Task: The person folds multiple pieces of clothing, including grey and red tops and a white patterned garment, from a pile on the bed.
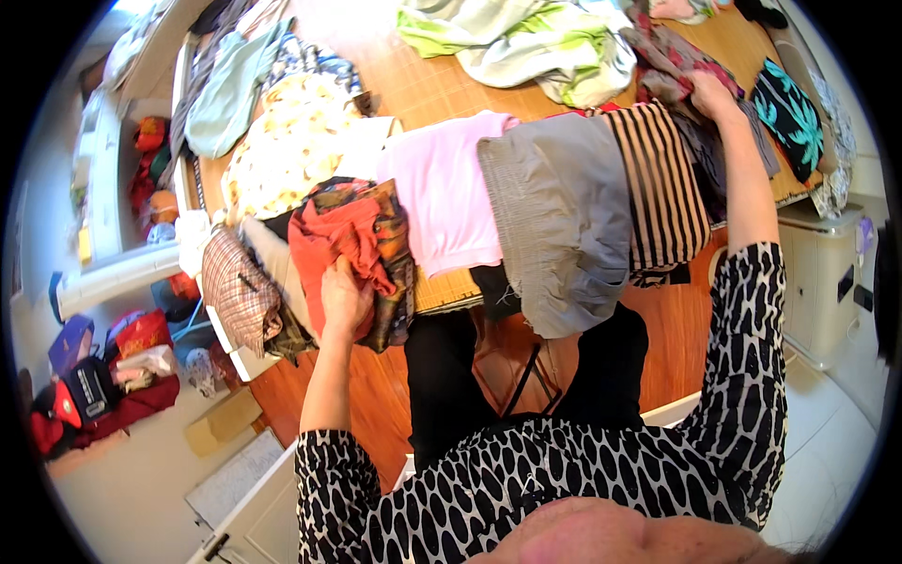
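My left hand (pixel 344 301) is closed on a bunched orange-red garment (pixel 329 240), which lies over a dark patterned cloth (pixel 390 273) at the table's near left edge. Its fingertips are partly sunk in the folds. Far to the right, my right hand (pixel 711 98) grips a grey garment with red patterning (pixel 672 61), its fingers curled into the fabric. Between my hands lie a pink garment (pixel 446 183), grey shorts (pixel 564 207) with a gathered waistband hanging over the near edge, and a black-and-tan striped garment (pixel 660 174).
A bamboo-mat table (pixel 376 42) carries more clothes: a cream patterned garment (pixel 291 141), a pale blue one (pixel 235 94), a green-and-white cloth (pixel 536 47), and a black piece with teal palms (pixel 789 117). Bags (pixel 89 385) sit at the left. A pale cabinet (pixel 813 282) stands right.
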Demonstrator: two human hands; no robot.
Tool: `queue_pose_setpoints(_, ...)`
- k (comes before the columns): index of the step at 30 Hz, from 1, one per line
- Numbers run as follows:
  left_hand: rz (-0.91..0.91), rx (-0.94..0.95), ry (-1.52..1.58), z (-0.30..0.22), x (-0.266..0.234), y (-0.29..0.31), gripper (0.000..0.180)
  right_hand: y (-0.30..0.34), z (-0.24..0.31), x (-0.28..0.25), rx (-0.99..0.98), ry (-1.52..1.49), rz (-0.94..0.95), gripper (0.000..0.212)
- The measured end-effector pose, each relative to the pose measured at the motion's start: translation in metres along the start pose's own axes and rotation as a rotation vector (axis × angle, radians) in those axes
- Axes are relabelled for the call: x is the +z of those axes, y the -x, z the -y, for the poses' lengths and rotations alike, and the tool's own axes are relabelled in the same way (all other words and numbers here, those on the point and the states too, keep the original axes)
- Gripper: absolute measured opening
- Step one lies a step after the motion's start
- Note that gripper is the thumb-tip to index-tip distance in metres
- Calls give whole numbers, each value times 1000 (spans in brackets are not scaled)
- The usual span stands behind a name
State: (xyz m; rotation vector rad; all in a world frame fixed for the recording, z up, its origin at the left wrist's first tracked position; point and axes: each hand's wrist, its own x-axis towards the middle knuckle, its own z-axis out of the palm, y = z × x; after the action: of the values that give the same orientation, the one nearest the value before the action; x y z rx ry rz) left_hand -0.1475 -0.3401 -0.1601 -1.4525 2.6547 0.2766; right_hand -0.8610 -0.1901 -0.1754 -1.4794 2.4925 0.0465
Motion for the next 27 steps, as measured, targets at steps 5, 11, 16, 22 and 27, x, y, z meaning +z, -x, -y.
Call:
queue_pose_setpoints(5, 45, -70, -27, -2, -1, 7, 52, 12, 46, 21, 52, 147, 67, 71)
queue_pose_setpoints(11, 56, -84, -19, -7, -11, 8, 54, 5, 55, 27, 192, 386, 134, 49)
queue_pose_setpoints(16, 30, -72, -11, -8, -9, 8, 51, -9, 35, 23, 83, 30, -6, 29)
queue_pose_setpoints(22, 23, -37, -24, 0, -4, 5, 52, -14, -23, 12, 136, -328, -438, 28)
queue_pose_setpoints(27, 40, -57, -40, -5, -4, 7, 53, 26, -11, -52, 98, -559, -414, 30)
